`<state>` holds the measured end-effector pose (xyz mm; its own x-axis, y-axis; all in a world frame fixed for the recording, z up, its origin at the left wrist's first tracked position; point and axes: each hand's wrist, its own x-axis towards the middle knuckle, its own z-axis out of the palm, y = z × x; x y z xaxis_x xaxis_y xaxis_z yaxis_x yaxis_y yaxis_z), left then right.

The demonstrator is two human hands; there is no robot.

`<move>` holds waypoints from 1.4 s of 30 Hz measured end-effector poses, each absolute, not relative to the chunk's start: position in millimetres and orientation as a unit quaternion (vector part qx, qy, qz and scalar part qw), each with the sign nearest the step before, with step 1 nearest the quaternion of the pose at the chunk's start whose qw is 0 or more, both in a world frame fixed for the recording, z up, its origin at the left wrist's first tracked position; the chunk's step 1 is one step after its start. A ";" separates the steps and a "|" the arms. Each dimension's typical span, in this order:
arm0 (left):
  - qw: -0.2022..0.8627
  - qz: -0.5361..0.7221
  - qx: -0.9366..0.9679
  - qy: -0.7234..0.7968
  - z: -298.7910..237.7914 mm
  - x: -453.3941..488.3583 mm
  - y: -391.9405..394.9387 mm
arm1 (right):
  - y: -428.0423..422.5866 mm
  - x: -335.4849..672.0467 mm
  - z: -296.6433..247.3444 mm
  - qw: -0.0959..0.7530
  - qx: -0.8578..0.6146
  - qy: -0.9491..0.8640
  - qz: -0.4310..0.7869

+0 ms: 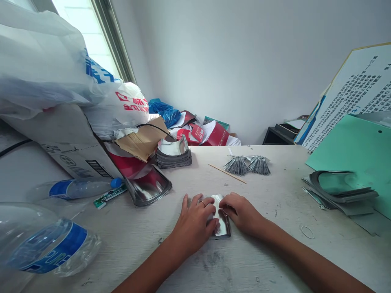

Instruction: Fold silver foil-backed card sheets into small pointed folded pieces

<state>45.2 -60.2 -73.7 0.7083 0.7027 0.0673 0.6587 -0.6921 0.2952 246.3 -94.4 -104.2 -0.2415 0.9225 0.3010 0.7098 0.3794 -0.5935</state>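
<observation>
Foil sheet [222, 228] | L hand [195, 221] flat, R hand [241, 211] pinches | scuffed wht table [275, 195]

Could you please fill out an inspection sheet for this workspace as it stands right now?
Surface: white table, scuffed and stained.
Job's things: shiny foil piece lying on the table under both hands.
Clutter: foil stack, wire bundles, wooden stick, plastic bottles, cardboard box, plastic bags, green folder.
Grippers: left hand lies flat on the foil piece; right hand is curled at its top edge, grip unclear.
Cables: black cable at far left, by the box.
Surroundings: window, grey wall, printed board.
</observation>
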 end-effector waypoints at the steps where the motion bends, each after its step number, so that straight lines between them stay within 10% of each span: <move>1: 0.124 0.088 0.916 0.371 -73.8 45.1 -59.9 | -94.3 247.0 -103.3 0.314 -0.531 -0.767 0.177; 42: 0.133 0.095 0.915 0.369 -75.8 43.6 -57.6 | -95.2 255.0 -91.0 0.296 -0.564 -0.742 0.210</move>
